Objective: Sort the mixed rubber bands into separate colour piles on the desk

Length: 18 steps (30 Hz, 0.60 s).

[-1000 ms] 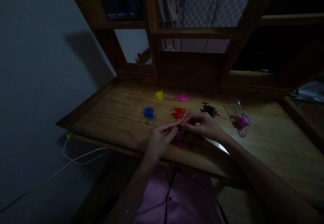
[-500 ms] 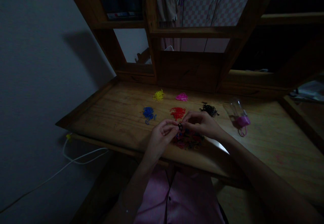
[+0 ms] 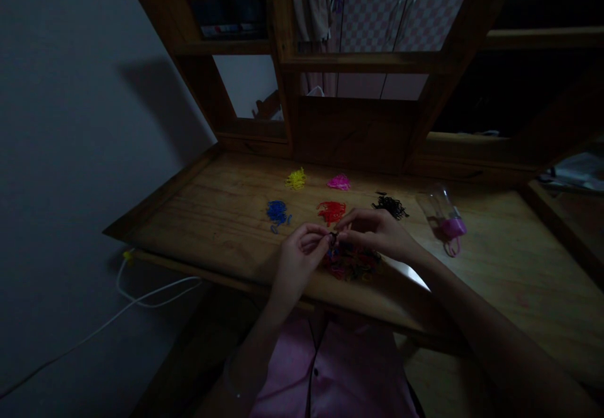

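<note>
Fingers [image 3: 321, 250] of the left hand [image 3: 296, 260] and right hand [image 3: 380, 232] pinch a small dark piece [image 3: 333, 238] between them, near the mixed pile [image 3: 352, 267] on the surface [image 3: 212, 216], a light, steady hold probably being best for control without snagging.

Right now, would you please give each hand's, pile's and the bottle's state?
Left hand: pinching small dark piece
Right hand: pinching same piece
Yellow pile: loose
Pink pile: loose
Blue pile: straggling
Red pile: loose
Black pile: loose
Mixed pile: partly hidden
Clear bottle: lying, pink cap on
</note>
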Motion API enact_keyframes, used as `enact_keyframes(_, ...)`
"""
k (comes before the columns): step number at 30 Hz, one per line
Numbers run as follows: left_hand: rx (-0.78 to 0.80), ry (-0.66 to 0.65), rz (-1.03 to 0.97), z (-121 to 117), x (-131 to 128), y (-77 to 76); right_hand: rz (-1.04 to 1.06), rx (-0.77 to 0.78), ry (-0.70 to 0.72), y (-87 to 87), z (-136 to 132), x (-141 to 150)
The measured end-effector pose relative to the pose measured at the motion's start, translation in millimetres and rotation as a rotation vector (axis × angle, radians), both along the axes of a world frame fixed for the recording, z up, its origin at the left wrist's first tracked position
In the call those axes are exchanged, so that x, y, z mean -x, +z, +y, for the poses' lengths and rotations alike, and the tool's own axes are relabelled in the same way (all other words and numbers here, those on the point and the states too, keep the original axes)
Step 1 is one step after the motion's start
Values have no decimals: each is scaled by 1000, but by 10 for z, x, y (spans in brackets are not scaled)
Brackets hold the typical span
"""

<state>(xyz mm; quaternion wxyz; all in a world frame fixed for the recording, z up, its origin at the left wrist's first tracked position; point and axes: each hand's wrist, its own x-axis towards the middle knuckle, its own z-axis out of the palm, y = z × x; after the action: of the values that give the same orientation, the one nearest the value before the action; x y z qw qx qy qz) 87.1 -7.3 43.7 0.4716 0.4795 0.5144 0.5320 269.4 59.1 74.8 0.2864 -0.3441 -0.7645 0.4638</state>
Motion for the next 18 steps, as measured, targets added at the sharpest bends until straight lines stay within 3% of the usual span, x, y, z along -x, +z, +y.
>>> enact_keyframes(6, -70, 4, 183, -85, -64, 31, -18, -105, 57, -72, -18, 46)
enact_keyframes(12, -61, -11, 138, -122, -94, 90, 17, -92, 37, 28, 2, -32)
enact_keyframes(14, -88, -16, 115, -125, -82, 110, -23, -142, -74, 103, 81, -185)
enact_keyframes(16, -112, -8, 131, -130, -49, 113, -103, -256, -299, 135, 214, -399)
enact_keyframes(18, -124, -2, 179, -140, -2, 90, -310, -415, -537, 100, 374, -624)
